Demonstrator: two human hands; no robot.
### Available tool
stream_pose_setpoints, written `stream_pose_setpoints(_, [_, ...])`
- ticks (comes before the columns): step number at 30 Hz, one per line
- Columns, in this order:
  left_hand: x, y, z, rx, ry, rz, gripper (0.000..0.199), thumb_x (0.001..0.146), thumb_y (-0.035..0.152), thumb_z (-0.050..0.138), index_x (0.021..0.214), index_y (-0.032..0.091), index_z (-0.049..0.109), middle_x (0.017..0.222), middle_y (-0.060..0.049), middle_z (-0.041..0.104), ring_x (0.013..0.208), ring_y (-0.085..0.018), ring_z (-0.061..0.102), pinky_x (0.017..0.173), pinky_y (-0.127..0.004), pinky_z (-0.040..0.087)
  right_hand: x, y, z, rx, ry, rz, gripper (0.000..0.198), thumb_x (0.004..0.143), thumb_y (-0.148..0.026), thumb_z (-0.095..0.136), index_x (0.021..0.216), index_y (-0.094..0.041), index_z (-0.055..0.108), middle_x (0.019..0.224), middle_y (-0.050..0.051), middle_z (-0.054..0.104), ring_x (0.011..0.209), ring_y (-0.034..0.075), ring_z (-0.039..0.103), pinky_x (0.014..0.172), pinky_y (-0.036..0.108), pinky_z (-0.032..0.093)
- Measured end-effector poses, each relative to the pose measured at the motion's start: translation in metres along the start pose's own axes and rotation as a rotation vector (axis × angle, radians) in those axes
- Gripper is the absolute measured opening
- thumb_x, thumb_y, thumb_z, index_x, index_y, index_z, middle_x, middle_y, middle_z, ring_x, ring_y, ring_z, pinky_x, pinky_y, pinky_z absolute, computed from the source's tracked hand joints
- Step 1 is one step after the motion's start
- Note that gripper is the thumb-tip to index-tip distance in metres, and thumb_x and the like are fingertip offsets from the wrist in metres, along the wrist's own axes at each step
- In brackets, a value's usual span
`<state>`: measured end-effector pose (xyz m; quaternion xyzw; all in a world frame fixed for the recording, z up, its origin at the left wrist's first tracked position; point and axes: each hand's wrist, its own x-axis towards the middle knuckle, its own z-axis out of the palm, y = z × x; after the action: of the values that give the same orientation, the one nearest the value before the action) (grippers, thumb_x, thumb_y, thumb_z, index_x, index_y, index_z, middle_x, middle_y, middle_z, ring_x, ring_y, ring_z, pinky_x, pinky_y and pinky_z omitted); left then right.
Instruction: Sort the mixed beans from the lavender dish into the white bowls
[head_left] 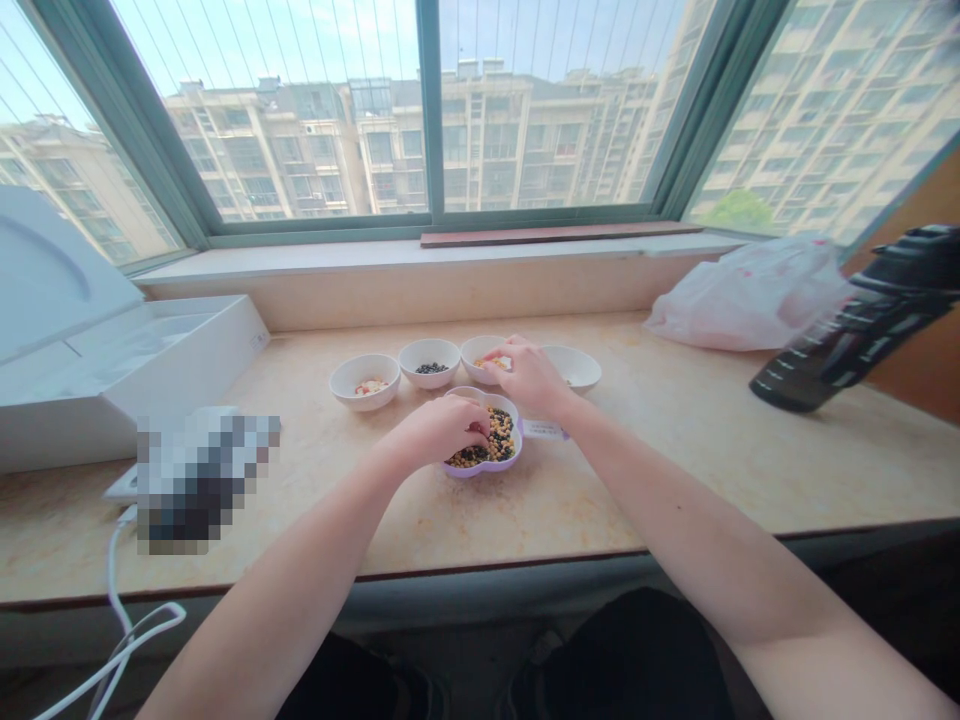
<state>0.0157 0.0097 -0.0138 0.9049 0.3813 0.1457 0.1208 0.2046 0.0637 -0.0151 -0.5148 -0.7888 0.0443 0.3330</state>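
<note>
Two bare forearms (697,520) came nearest the camera, reaching above dark-clothed knees (630,650). The right hand (531,378) was over the third bowl (472,352) from the left, fingers bent down toward its yellow beans (489,365). The left hand (448,430) dipped into the purple-rimmed tray (495,468), thumb and fingers curled among mixed black and yellow beans (501,432). I could not tell whether either hand pinched a bean. The tray sat in front of the row of four bowls, near the counter's middle. The step in hand looked like sorting, bean by bean; picking out a single one called, I judged, for a light fingertip pinch.

Buildings (517,150) stood beyond the green-framed window (430,120). Below it ran the mottled counter (750,470), bearing an open white box (180,345) at the left, a plastic bag (750,295) and a tilted dark bottle (825,350) at the right. A pixelated item (202,490) lay before the box, a white cable (116,585) beside it. The first bowl (366,404) held pale and reddish bits (370,386), the second bowl (429,384) dark beans (431,369); the right hand partly hid the fourth bowl (579,362).
</note>
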Motion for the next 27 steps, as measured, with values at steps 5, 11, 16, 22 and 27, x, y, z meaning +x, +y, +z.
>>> stream_pose_setpoints(5, [0.000, -0.006, -0.006, -0.008, 0.035, 0.035, 0.013, 0.084, 0.010, 0.069, 0.074, 0.019, 0.071, 0.084, 0.000, 0.070, 0.073, -0.016, 0.063, 0.061, -0.027, 0.043, 0.000, -0.001, -0.001, 0.009, 0.005, -0.005, 0.021, 0.093, -0.030, 0.061, 0.101, -0.019, 0.078, 0.101, 0.009, 0.068, 0.090, 0.022, 0.065, 0.086, 0.035, 0.047])
stream_pose_setpoints(11, [-0.001, -0.005, -0.007, -0.007, 0.006, 0.015, 0.004, 0.084, 0.020, 0.072, 0.083, 0.022, 0.074, 0.089, -0.001, 0.071, 0.078, -0.017, 0.065, 0.063, -0.028, 0.045, 0.000, -0.003, -0.002, 0.035, -0.015, -0.025, 0.020, 0.093, -0.029, 0.062, 0.100, -0.019, 0.078, 0.100, 0.009, 0.069, 0.091, 0.022, 0.065, 0.088, 0.035, 0.047])
stream_pose_setpoints(16, [0.000, -0.001, -0.002, 0.030, -0.009, 0.064, 0.007, 0.086, 0.025, 0.069, 0.088, 0.024, 0.076, 0.088, -0.002, 0.069, 0.086, -0.020, 0.065, 0.069, -0.029, 0.048, 0.000, -0.003, -0.001, 0.060, -0.031, -0.030, 0.019, 0.093, -0.030, 0.064, 0.099, -0.019, 0.078, 0.102, 0.009, 0.070, 0.093, 0.022, 0.065, 0.088, 0.035, 0.047])
stream_pose_setpoints(22, [0.002, 0.001, 0.002, 0.059, -0.019, 0.050, 0.012, 0.086, 0.019, 0.065, 0.077, 0.022, 0.073, 0.083, -0.002, 0.068, 0.080, -0.019, 0.063, 0.061, -0.028, 0.043, -0.001, -0.004, -0.001, 0.084, -0.034, -0.030, 0.020, 0.093, -0.031, 0.064, 0.101, -0.018, 0.078, 0.103, 0.009, 0.071, 0.090, 0.021, 0.065, 0.087, 0.035, 0.047])
stream_pose_setpoints(27, [0.001, 0.005, 0.000, 0.077, -0.036, 0.053, 0.018, 0.088, 0.018, 0.061, 0.075, 0.022, 0.073, 0.084, -0.003, 0.068, 0.083, -0.019, 0.063, 0.063, -0.028, 0.044, -0.001, -0.005, -0.001, 0.102, -0.041, -0.022, 0.020, 0.093, -0.030, 0.064, 0.102, -0.018, 0.078, 0.105, 0.010, 0.070, 0.091, 0.022, 0.065, 0.088, 0.035, 0.047])
